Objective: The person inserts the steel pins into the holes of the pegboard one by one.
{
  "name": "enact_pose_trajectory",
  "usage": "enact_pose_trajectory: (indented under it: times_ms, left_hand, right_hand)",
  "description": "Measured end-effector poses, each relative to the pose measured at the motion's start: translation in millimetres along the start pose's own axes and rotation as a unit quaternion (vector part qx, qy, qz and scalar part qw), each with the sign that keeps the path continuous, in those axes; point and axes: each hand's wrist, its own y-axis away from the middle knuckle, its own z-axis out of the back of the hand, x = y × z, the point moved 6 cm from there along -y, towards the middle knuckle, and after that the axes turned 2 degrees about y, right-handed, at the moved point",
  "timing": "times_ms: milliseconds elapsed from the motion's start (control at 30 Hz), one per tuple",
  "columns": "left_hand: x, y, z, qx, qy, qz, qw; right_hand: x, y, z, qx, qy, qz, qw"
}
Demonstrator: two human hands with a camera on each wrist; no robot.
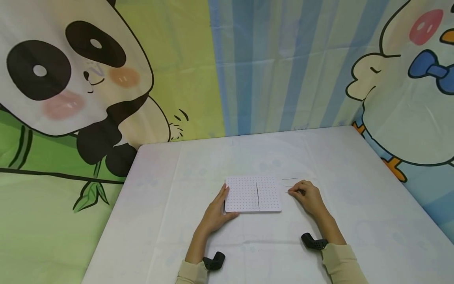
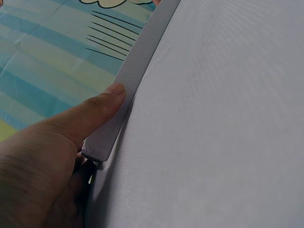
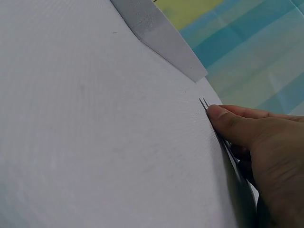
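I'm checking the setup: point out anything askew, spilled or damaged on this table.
Nothing stands out. The dotted board shows no clear damage, the thin dark rods on it stand roughly parallel, and the loose rods beside it lie nearly parallel; no spill shows.

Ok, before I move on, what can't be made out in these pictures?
Head: the dark line on the white board is too fine to tell one piece from several.
Left wrist: the board's front edge hides where the standing rods meet it.
Right wrist: the right hand partly covers the loose rods, so which one it pinches is unclear.
Right wrist: the picture's top border cuts off the board.
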Motion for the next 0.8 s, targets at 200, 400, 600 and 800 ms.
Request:
enact_pose_trajectory:
  times_ms: [200, 400, 600, 800]
  left_hand:
    - [-0.9, 0.2, 0.8, 0.0, 0.003, 0.001, 1.0]
    - [-1.6, 0.9, 0.3, 0.003, 0.008, 0.001, 1.0]
    - [-1.2, 1.3, -0.7, 0.004, 0.005, 0.002, 1.0]
    - [-1.1, 0.5, 0.5, 0.002, 0.003, -0.001, 1.0]
  right_hand:
    - [1, 0.1, -1, 0.008, 0.012, 0.008, 0.9999]
    - [-1, 2.4, -2, 0.017, 0.02, 0.003, 0.9996]
    - [-2, 3.7, 2, 0.001, 0.027, -0.013, 0.9996]
    - [1, 1.3, 8, -0.043, -0.003, -0.032, 0.9986]
